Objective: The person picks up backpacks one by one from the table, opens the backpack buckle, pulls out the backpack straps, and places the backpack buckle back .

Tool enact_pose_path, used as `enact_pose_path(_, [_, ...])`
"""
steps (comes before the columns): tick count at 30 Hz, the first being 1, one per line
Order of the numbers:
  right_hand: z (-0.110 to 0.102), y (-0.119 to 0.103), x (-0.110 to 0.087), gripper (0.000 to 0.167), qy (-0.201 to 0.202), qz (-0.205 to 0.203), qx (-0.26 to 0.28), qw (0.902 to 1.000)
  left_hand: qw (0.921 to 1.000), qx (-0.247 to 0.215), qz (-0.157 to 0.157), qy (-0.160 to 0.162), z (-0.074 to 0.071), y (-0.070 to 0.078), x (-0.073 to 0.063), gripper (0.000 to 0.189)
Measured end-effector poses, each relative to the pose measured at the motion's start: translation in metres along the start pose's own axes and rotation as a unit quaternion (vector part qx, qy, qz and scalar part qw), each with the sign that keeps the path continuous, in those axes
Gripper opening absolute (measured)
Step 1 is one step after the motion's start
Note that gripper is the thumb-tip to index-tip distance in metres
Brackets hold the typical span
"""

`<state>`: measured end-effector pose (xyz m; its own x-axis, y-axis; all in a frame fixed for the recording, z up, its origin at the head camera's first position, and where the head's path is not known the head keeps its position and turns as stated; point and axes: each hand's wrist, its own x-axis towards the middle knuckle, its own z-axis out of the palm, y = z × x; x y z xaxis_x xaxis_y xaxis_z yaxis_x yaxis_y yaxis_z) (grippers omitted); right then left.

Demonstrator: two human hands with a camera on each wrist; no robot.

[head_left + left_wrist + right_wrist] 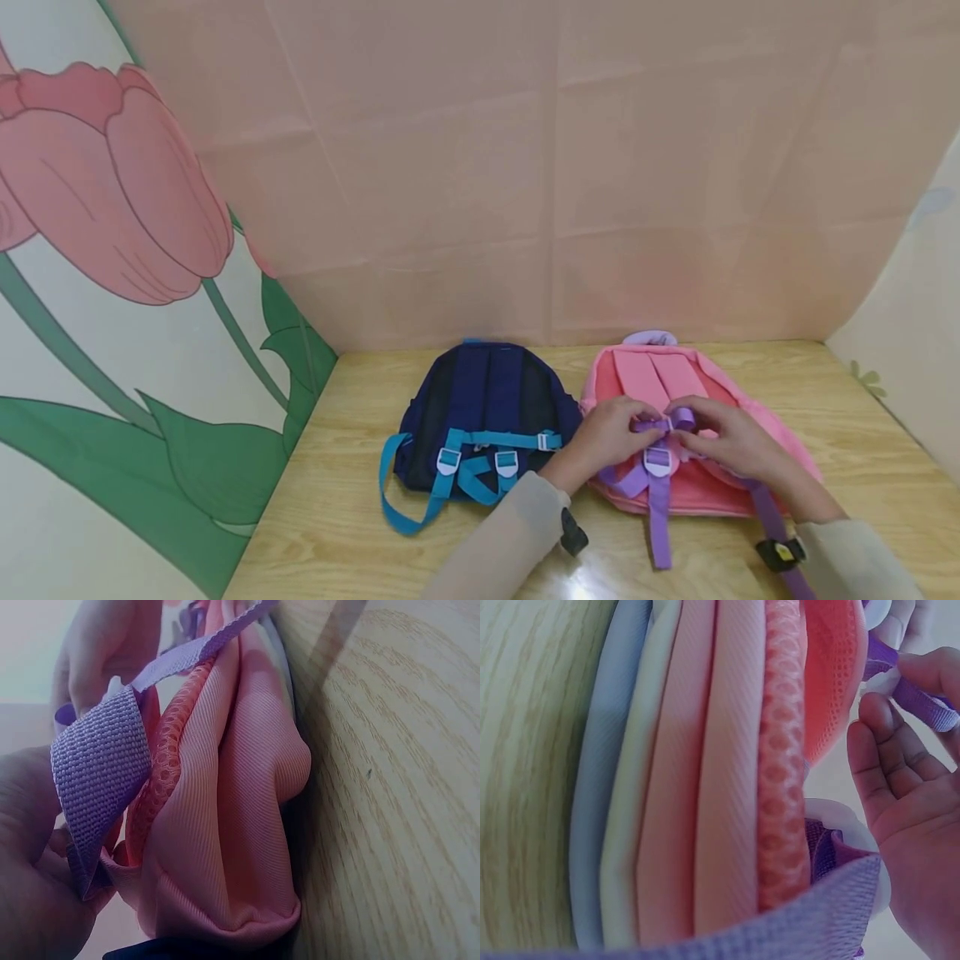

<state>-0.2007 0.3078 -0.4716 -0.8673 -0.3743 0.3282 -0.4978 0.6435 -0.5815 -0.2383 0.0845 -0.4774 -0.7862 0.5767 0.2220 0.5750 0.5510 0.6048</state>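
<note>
A pink backpack (750,492) lies on the table with its shoulder-strap side up. Purple webbing straps (659,525) with white plastic adjusters (657,461) run across it. Over its middle, my left hand (611,432) pinches a purple strap; the left wrist view shows a strap loop (101,765) beside those fingers. From the other side my right hand (731,433) pinches the same strap at a small white buckle (881,681), between thumb and fingertips. Both hands' fingertips are close together at this buckle.
Left of the pink bag lies a navy backpack (468,392) with turquoise straps (408,527), one looping onto the wooden table (337,533). A beige sheet (450,167) hangs behind. A tulip-printed panel (150,192) stands on the left, a pale wall (918,333) on the right.
</note>
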Motion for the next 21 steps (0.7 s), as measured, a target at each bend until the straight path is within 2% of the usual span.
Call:
enact_pose_path(4, [0.0005,-0.0002,0.0008,0.032,-0.001,-0.004,-0.002,1.0000,1.0000,-0.004,-0.006,-0.004,-0.0002,-0.0011,-0.0007,0.024])
enact_pose_path(10, [0.0003,-0.0021,0.0010,0.027,-0.006,0.015,-0.012,0.9998,0.9993,-0.022,-0.029,-0.007,-0.0013,-0.0011,-0.0027,0.023])
enact_pose_path(15, [-0.0015,-0.0052,0.0010,0.025,-0.005,0.035,-0.019,0.9992,0.9994,-0.030,-0.014,0.005,-0.0017,-0.0020,-0.0039,0.022])
enact_pose_path(21, [-0.0046,-0.0082,0.0012,0.029,0.003,0.023,-0.027,0.9994,0.9994,-0.032,-0.009,0.011,-0.0016,-0.0012,-0.0032,0.022])
